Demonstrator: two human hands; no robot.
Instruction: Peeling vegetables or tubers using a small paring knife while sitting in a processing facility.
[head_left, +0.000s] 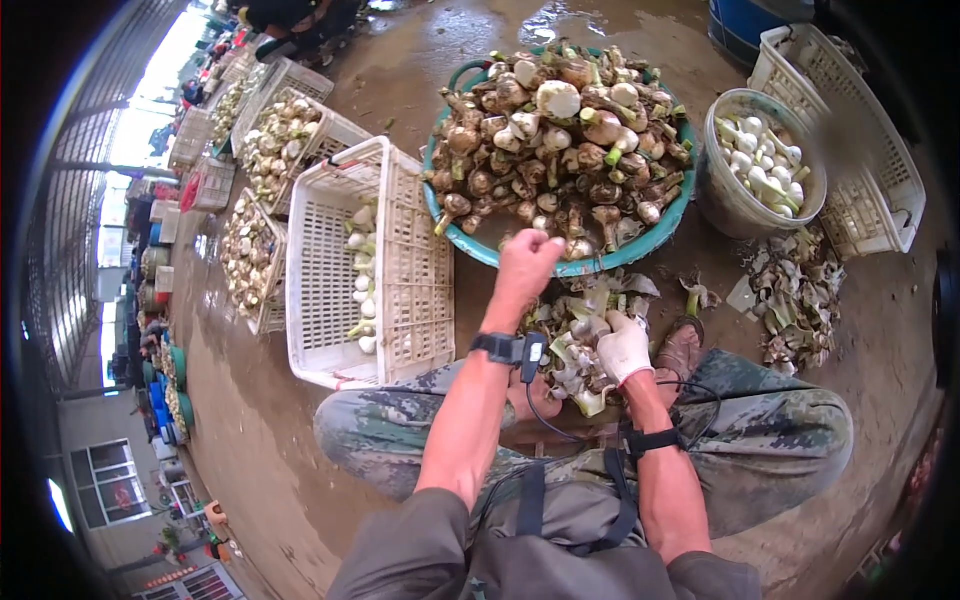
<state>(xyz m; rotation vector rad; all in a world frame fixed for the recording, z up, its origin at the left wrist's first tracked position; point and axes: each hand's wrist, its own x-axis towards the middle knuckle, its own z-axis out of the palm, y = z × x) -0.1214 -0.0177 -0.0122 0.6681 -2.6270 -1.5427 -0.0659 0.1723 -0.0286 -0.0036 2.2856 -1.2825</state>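
Note:
My bare left hand (527, 262) is curled at the near rim of a teal plastic tub (480, 251). Whether its fingers hold anything is hidden from above. The tub is heaped with untrimmed garlic bulbs (555, 142), brown and soil-stained with cut stems. My right hand (624, 351), in a white glove, is low over a pile of garlic peelings (574, 356) between my feet. Its fingers are bent beside a pale, rounded thing in the pile, and I cannot make out whether they grip it.
To the left, a white plastic crate (416, 285) holds peeled garlic (364, 281). A bucket (716, 191) of clean white bulbs (761, 165) stands right, before another crate (862, 217). More husks (799, 307) lie near my shoe (679, 352). Filled crates (255, 255) and a crouching person (300, 19) are farther off.

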